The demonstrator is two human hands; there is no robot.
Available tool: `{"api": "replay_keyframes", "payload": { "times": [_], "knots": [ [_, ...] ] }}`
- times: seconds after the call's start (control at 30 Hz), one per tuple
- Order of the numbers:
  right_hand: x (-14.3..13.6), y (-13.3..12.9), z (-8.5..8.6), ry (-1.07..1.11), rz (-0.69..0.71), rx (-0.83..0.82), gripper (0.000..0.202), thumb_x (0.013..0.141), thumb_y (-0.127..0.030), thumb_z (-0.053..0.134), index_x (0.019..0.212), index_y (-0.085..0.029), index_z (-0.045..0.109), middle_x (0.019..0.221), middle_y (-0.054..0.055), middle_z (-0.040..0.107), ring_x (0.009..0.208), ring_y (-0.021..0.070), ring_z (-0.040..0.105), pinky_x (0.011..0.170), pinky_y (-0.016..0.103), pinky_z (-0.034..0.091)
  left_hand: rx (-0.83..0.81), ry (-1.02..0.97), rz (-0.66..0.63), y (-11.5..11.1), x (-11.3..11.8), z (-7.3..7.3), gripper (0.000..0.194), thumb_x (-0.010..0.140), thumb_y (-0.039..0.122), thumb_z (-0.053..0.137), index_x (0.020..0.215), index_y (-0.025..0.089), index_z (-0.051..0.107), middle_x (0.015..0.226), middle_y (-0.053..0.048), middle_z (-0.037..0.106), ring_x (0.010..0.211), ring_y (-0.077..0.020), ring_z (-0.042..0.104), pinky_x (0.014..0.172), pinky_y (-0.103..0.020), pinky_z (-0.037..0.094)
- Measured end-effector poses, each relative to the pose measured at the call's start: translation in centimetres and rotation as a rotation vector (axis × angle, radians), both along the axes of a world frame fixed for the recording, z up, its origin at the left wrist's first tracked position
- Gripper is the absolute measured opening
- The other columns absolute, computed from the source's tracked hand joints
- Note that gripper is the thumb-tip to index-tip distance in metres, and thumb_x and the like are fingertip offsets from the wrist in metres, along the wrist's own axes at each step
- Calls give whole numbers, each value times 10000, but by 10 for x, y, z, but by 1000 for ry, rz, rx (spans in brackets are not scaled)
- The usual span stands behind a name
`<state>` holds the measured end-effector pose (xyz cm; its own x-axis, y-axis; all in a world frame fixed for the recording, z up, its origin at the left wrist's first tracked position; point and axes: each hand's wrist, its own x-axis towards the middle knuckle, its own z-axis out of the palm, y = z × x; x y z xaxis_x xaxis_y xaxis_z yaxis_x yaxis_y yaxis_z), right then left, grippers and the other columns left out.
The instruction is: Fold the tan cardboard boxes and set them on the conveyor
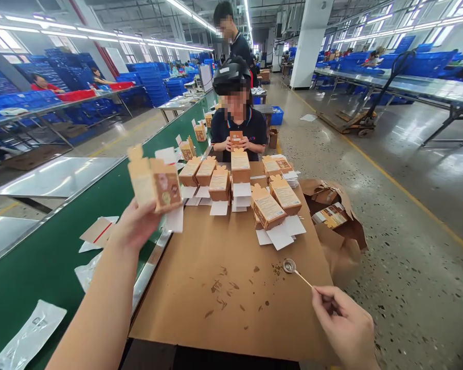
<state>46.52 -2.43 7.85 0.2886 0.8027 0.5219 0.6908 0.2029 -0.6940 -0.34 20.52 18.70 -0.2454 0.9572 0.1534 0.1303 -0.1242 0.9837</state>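
My left hand point(137, 223) grips a brown-and-cream cardboard box point(165, 187), raised over the left edge of the work table. Its flaps stand open, and white flaps show around it; the box is slightly blurred. Between the thumb and fingers of my right hand point(343, 321), at the table's right front, is the thin handle of a small round metal spoon point(289, 265). The spoon's bowl is at the cardboard-covered tabletop point(200, 246), beside dark specks. Leaf-like dark bits or marks point(218, 286) are scattered left of it; I cannot tell which.
Several similar boxes point(268, 205) stand across the table's far half. A green conveyor belt point(96, 205) runs along the left, carrying clear plastic packets point(31, 334) and boxes. Opposite sits a person point(237, 123) holding a box. An open paper sack point(343, 241) stands at right.
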Motion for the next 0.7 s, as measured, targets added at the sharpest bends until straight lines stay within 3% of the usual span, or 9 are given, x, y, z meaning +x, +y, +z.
{"api": "replay_keyframes", "payload": {
  "times": [0.1,0.17,0.23,0.3,0.43,0.53,0.6,0.7],
  "knots": [
    [2,22,3,-77,63,-79,326,1111,-409,713,828,-273,801,651,-16,741,495,138,675,560,208,590,-332,-306,-136,-87,24,-57,1074,604,939,1002,1429,272,830,1438,-181,888,1548,-543,727,1302,-701,635],
    [2,34,2,-116,98,-144,363,1109,-437,679,790,-281,753,633,-10,731,488,148,661,542,227,569,-492,-420,-193,-134,54,-94,1022,664,925,983,1411,240,854,1439,-207,892,1541,-542,746,1312,-680,637],
    [2,45,0,-139,120,-199,379,1093,-448,659,752,-290,707,612,-9,715,487,158,654,531,243,545,-582,-510,-215,-164,84,-122,970,754,898,939,1427,204,854,1440,-225,892,1540,-524,760,1319,-650,637],
    [4,53,0,-152,130,-233,378,1070,-444,651,723,-296,672,594,-11,699,491,166,653,523,254,522,-606,-578,-222,-178,107,-136,934,812,839,938,1476,191,833,1465,-224,886,1570,-506,749,1332,-618,628],
    [13,54,6,-170,149,-291,359,1052,-434,664,721,-296,666,606,-7,705,504,172,656,506,261,498,-530,-541,-250,-177,120,-130,913,832,648,1068,1581,239,745,1582,-191,842,1570,-477,750,1320,-600,628],
    [9,35,9,-151,129,-277,281,1060,-395,701,814,-279,769,675,5,752,554,172,695,571,255,569,-463,-407,-285,-164,116,-117,910,761,611,1144,1488,251,731,1523,-183,858,1440,-451,823,1249,-604,673],
    [-9,17,6,-86,133,-204,271,1097,-371,713,873,-266,825,703,9,768,568,167,701,597,247,598,-436,-327,-303,-155,113,-112,879,721,612,1166,1391,245,730,1444,-176,878,1387,-436,847,1232,-602,684],
    [-56,-4,-10,19,301,-115,282,1155,-288,676,926,-255,837,731,3,780,559,145,705,581,218,595,-438,-262,-305,-144,111,-113,860,688,634,1172,1304,240,719,1373,-172,891,1366,-434,859,1226,-608,687]
  ]
}}
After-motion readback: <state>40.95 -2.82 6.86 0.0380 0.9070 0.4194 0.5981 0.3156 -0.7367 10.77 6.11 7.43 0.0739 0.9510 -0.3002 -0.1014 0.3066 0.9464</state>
